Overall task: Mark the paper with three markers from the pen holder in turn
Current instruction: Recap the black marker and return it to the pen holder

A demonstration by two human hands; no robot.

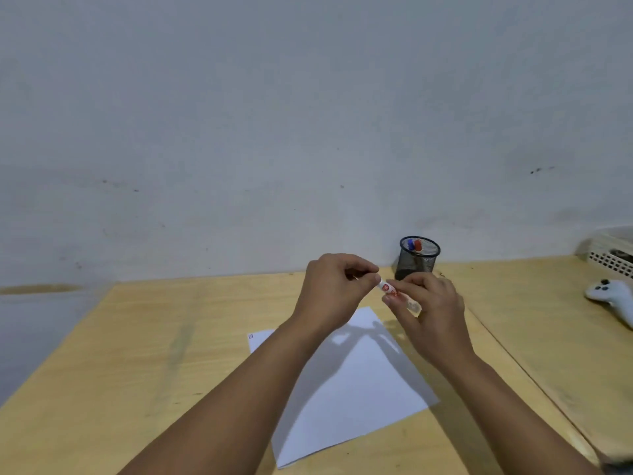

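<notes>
A white marker [388, 289] with red print hangs in the air above the far edge of the white paper [356, 389]. My right hand [428, 303] grips its barrel. My left hand [334, 286] pinches its left end, where the cap is hidden inside the fingers. The black mesh pen holder [418, 257] stands by the wall just behind my right hand, with a blue-capped marker [410, 244] and a red-capped marker [417, 245] sticking up in it. A small red mark [250, 336] shows at the paper's far left corner.
The wooden table [137, 354] meets a grey wall at the back. A second table top [548, 320] adjoins on the right, holding a white game controller [613, 298] and a white perforated basket [611, 257].
</notes>
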